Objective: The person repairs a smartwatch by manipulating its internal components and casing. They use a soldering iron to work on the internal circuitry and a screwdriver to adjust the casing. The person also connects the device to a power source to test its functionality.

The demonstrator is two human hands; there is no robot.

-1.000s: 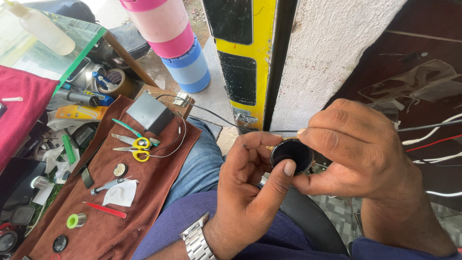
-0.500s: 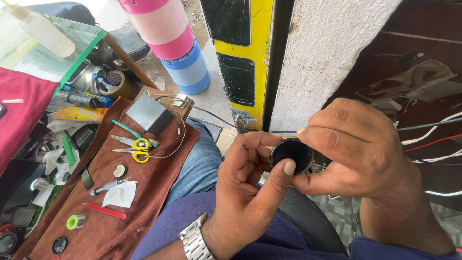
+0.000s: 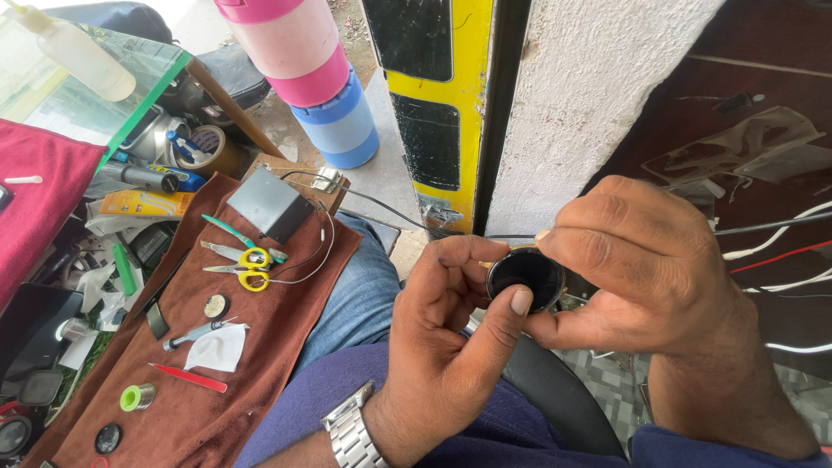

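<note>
Right between both hands sits a small round black watch case [image 3: 525,276], held up above the person's lap. The left hand [image 3: 451,347] grips it from below, thumb tip pressed on its lower edge, fingers curled beside it. The right hand [image 3: 633,269] closes over it from the right, fingertips pinching its rim, so both hands meet on it. A metal wristwatch [image 3: 351,429] circles the left wrist. Further left, a brown cloth [image 3: 260,364] carries yellow-handled scissors [image 3: 243,260], a grey box [image 3: 269,204], a red tool [image 3: 191,379] and a green tape roll [image 3: 134,397]. Behind stand pink and blue stacked containers [image 3: 316,78].
</note>
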